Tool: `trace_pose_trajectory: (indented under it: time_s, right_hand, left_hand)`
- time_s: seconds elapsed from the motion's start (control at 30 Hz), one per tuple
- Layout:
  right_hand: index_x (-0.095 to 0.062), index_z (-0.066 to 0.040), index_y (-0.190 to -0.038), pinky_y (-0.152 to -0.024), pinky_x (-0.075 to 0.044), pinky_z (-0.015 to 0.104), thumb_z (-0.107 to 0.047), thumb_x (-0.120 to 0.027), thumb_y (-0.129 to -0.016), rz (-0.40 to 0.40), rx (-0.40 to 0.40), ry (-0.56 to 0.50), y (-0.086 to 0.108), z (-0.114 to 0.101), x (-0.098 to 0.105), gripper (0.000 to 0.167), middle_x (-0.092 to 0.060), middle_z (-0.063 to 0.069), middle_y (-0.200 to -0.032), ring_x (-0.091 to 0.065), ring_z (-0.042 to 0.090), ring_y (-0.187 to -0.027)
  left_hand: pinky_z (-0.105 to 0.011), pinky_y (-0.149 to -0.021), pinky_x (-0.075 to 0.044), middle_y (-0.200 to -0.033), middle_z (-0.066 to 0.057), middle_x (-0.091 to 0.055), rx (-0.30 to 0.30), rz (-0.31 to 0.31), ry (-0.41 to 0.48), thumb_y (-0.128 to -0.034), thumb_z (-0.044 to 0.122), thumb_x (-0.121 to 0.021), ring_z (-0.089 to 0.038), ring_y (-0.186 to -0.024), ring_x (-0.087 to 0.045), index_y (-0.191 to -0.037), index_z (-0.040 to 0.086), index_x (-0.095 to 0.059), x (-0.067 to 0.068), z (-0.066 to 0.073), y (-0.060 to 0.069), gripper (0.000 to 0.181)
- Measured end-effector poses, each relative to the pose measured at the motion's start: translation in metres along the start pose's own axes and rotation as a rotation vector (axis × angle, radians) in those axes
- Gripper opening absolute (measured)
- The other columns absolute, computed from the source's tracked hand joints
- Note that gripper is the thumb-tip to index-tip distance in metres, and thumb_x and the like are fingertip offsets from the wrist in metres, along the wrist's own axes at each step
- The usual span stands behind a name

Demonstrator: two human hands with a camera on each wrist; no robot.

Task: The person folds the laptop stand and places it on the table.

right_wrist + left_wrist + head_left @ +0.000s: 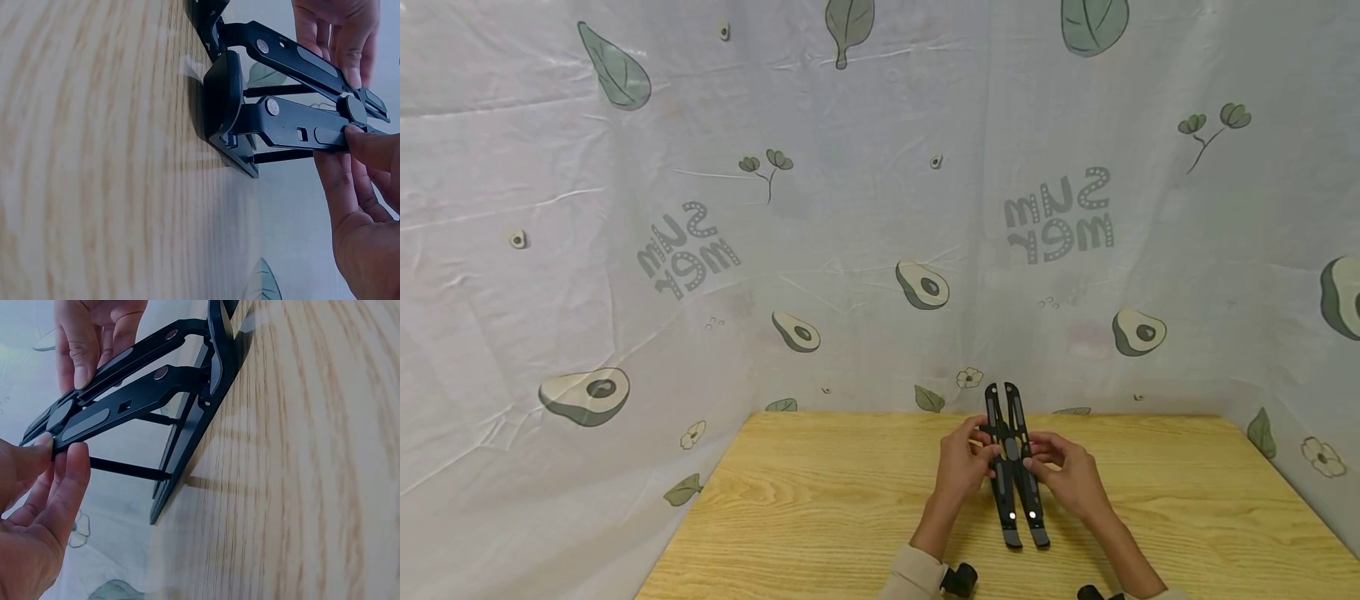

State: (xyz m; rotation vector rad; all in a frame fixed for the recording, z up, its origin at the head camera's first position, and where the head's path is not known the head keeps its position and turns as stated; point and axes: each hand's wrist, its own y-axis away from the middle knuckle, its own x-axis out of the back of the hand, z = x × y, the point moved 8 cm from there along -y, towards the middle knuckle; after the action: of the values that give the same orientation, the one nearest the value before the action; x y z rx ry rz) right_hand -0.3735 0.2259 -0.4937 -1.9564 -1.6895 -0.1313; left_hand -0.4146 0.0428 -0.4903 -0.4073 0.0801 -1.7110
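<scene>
A black folding laptop stand [1012, 450] with grey pads stands on the table, its two long arms close together and crossing at a round hub. My left hand [962, 458] pinches the left arm near the hub between thumb and fingers. On the opposite side, my right hand [1067, 475] grips the right arm, thumb on top and fingers beneath. In the left wrist view the upper arms of the laptop stand [94, 422] slope up from the base, with thin struts below. The right wrist view shows the hub of the laptop stand [355, 110] between both hands.
The wood-grain table [820, 500] spreads out on both sides of the hands. Behind it and at the sides hangs a pale curtain [850, 217] printed with avocados and leaves. Black wrist devices [959, 579] show near the front edge.
</scene>
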Motion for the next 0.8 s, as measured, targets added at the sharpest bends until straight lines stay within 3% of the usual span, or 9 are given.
trace_pose_trajectory:
  time_s: [0.8]
  right_hand:
    - [-0.068,0.006,-0.134,-0.079,-0.06,0.016,0.004,-0.08,-0.093,-0.01,0.0,0.004,0.0005,-0.0022,-0.0048,0.043,-0.078,0.018,-0.112,-0.079,0.026,-0.099]
  left_hand:
    - [-0.053,-0.064,-0.065,-0.096,-0.005,-0.069,-0.002,0.001,-0.004,-0.0935,-0.007,-0.077,-0.002,-0.068,-0.062,-0.138,0.007,-0.067,-0.0076,0.0019,0.0002,0.048]
